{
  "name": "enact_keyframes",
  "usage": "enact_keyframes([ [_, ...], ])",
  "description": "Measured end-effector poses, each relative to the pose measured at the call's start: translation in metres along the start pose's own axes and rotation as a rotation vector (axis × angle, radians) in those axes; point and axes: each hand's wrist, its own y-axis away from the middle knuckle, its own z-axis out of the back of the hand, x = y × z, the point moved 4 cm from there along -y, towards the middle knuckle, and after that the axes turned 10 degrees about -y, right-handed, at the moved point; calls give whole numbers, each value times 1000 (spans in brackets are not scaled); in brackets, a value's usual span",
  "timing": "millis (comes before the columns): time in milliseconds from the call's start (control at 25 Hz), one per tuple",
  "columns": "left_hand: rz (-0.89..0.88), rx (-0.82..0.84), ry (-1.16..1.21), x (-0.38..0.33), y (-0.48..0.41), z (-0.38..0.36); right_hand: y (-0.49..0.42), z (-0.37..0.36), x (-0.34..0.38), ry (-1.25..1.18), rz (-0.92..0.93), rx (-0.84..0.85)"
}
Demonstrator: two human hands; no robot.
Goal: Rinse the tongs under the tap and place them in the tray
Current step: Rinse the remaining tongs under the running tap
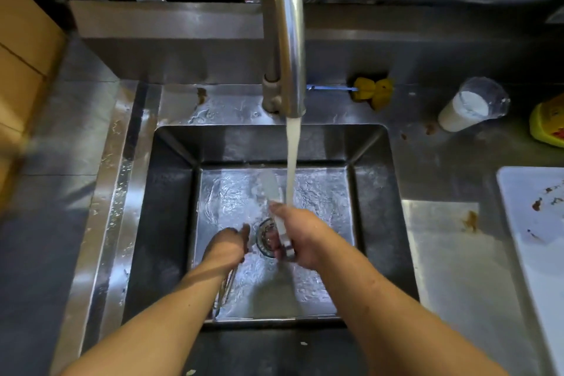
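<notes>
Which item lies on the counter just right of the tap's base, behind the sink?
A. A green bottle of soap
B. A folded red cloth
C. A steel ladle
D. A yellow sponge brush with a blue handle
D: a yellow sponge brush lies on the steel counter just right of the tap, its thin blue handle pointing toward the tap's base; no bottle, cloth or ladle is there.
</notes>
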Motion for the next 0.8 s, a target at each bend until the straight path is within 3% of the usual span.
enact_keyframes([
  [80, 15, -10, -336, 36, -12, -7, -7, -6, 11, 40, 6, -19],
  [240, 117, 26, -509, 67, -19, -25, -17, -9, 21, 259, 39, -79],
  [360, 5, -23, -682, 64, -19, -39, -20, -8, 23, 266, 58, -119],
  [600, -142, -192, -604, 44, -30, -45, -33, -6, 22, 384, 81, -168],
  [800, -213, -150, -827, 54, -39, -49, -35, -12, 24, 331, 48, -147],
])
